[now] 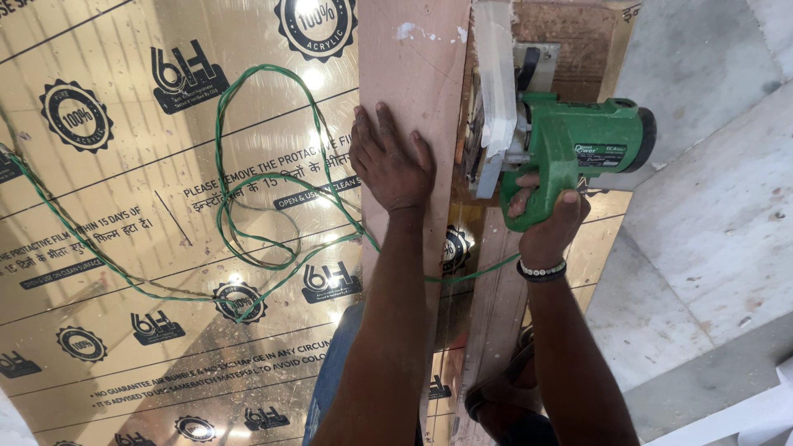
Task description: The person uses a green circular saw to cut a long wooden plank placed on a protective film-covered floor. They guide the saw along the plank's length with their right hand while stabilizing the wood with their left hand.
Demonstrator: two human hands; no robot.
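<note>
My left hand [391,161] lies flat, fingers spread, on a long pinkish wooden board [413,74] that runs away from me over a gold mirror-finish acrylic sheet [124,206]. My right hand [545,219] grips the handle of a green hand-held circular saw [578,144]. The saw's white guard and base sit against the right edge of the board, just beyond my left hand. A bead bracelet and a dark band circle my right wrist.
A green twisted power cord [248,165] loops over the acrylic sheet and passes under my left arm. Brown board [578,41] shows beneath the saw. Grey stone floor [710,206] lies to the right. My knee and foot are below.
</note>
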